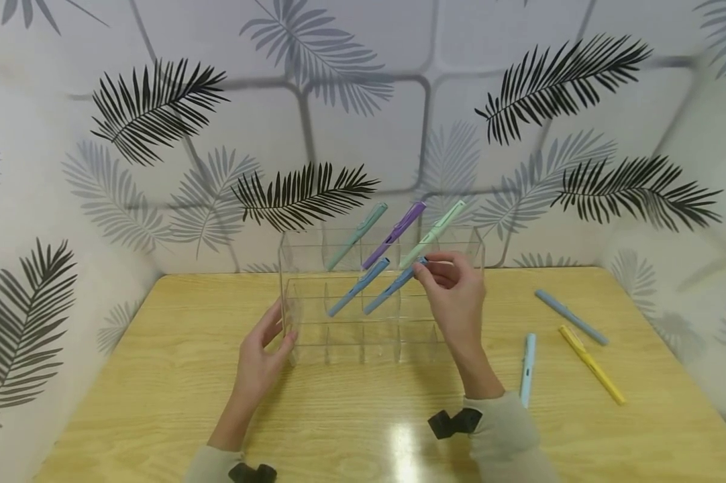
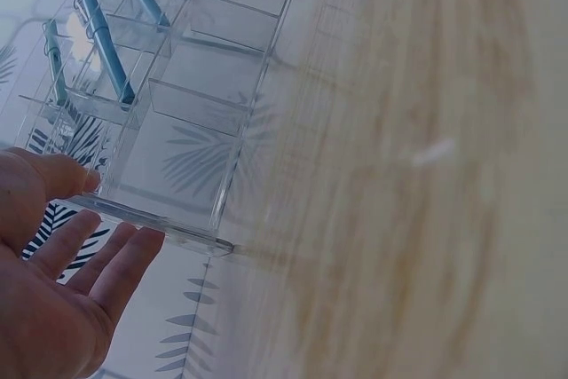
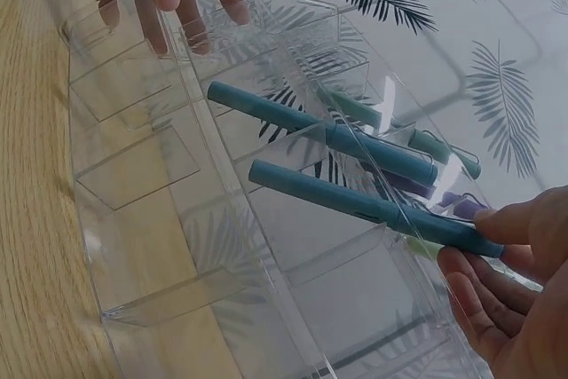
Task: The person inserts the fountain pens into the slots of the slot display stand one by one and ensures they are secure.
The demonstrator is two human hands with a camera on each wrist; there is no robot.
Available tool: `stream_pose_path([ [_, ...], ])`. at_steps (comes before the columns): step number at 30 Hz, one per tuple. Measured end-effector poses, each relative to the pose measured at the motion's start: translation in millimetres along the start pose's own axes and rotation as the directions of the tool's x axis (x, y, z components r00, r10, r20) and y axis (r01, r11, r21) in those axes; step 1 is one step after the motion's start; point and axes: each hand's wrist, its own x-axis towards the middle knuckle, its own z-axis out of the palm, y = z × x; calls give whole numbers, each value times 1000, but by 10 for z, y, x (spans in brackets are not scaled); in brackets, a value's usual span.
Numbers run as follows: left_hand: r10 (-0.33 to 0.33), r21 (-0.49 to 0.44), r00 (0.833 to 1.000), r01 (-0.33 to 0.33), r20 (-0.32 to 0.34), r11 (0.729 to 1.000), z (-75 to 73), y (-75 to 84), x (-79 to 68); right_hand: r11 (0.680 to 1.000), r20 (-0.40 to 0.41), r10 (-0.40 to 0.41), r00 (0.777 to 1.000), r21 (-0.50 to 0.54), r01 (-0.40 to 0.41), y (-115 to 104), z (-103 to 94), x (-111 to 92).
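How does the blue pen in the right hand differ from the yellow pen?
Colour: the blue pen is blue, the yellow pen yellow.
Pose: the blue pen leans in the clear rack; the yellow pen lies flat on the table.
Contact: the right hand pinches the blue pen's upper end; no hand touches the yellow pen.
Both are slim, straight pens.

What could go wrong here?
The right hand pinches a blue pen near its upper end and might knock the mint pen behind. The clear rack could shift if the left hand at its side presses unevenly. The loose pale blue pen, close to the right sleeve, might get nudged.
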Motion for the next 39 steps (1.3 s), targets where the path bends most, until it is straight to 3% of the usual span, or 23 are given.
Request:
stream_pose_path([
  [10,-5,1,1000,5,3,1000,-1,11,2,996,27,11,1000,-88,-9,-2,-5,-3],
  [17,-24,11,1000,24,4,1000,-14,26,-12,986,22,-24,999,-163,27,0,19,-11],
  [24,17,-4,1000,-17,-3,1000,4,10,1,974,48,-18,999,-225,29,-14,-10,-5],
  [28,37,-5,999,-37,-3,999,13,5,10,972,61,-16,998,-232,30,-12,-28,-1],
  [34,15,-5,1000,-15,-1,1000,11,1,6,978,70,-11,998,-206,25,6,-53,7],
  [39,-13,6,1000,13,1,1000,2,24,-3,995,63,-37,997,-87,43,36,-101,37],
])
